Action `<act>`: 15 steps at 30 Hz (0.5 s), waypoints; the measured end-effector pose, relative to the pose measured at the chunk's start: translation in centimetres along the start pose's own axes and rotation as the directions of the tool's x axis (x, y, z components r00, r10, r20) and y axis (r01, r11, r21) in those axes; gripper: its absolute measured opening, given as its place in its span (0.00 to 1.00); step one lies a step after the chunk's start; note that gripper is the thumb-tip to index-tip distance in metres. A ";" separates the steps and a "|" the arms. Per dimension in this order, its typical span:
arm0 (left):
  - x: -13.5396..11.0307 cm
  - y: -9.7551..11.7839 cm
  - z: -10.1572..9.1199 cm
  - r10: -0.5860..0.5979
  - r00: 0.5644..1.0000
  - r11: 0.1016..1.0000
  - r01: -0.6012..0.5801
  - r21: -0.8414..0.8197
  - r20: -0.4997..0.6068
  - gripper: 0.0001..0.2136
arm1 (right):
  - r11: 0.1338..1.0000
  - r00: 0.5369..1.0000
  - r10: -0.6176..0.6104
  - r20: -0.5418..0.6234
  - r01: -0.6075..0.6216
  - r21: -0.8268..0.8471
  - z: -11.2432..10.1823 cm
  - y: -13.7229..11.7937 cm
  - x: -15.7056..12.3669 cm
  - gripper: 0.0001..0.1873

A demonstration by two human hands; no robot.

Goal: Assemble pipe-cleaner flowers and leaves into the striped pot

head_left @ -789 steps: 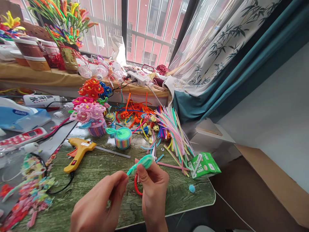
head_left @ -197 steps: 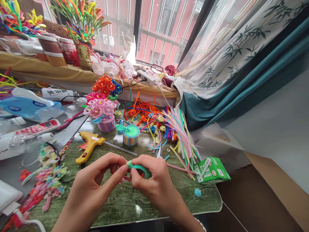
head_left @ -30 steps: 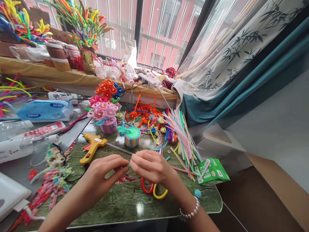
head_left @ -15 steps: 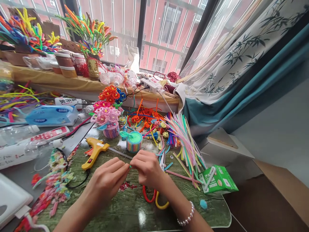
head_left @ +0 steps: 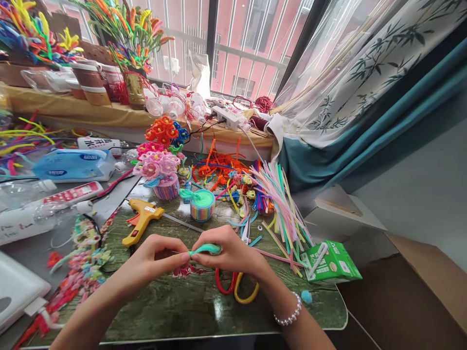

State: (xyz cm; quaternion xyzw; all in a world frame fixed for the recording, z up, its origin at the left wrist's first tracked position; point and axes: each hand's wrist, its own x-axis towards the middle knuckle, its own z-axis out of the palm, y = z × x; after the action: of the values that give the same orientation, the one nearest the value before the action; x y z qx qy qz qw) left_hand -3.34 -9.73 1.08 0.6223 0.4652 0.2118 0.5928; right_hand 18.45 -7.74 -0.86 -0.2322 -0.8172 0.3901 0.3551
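Between my hands is a mint-green pipe cleaner piece [head_left: 208,249], bent into a loop or leaf shape. My left hand [head_left: 158,255] pinches its thin end between thumb and finger. My right hand [head_left: 228,250] is closed around the wider part, fingertips meeting those of the left. Red-and-yellow-handled scissors [head_left: 246,291] lie beneath my right hand, blades pointing away. Just beyond the hands stands a small striped pot [head_left: 202,213] with a mint-green top and a green leaf shape on its left side. A yellow glue gun [head_left: 144,218] lies left of it.
A pot of pipe-cleaner flowers [head_left: 166,187] stands behind the glue gun. Loose pastel pipe cleaners [head_left: 279,209] and a green box [head_left: 332,262] are at right. Bottles and a blue tissue pack [head_left: 73,165] lie left. A blue pom-pom [head_left: 306,296] sits near the table edge.
My hands have turned and shifted slightly, so the mint-green piece now shows between the fingers. The left fingers have spread into a pinch at its end. The view has tilted a little.
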 end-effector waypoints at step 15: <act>-1.1 0.5 1.2 0.416 0.905 0.865 -0.363 0.346 -0.091 0.14 | 0.685 0.895 0.423 0.141 -0.418 0.596 0.9 -0.7 -0.1 0.22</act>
State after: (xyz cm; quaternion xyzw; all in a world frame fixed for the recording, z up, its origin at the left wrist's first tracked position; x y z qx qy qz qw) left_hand -2.74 -11.18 1.63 0.7721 0.4044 0.2990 0.3886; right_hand 17.80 -8.63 -0.78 -0.2869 -0.5693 0.7031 0.3150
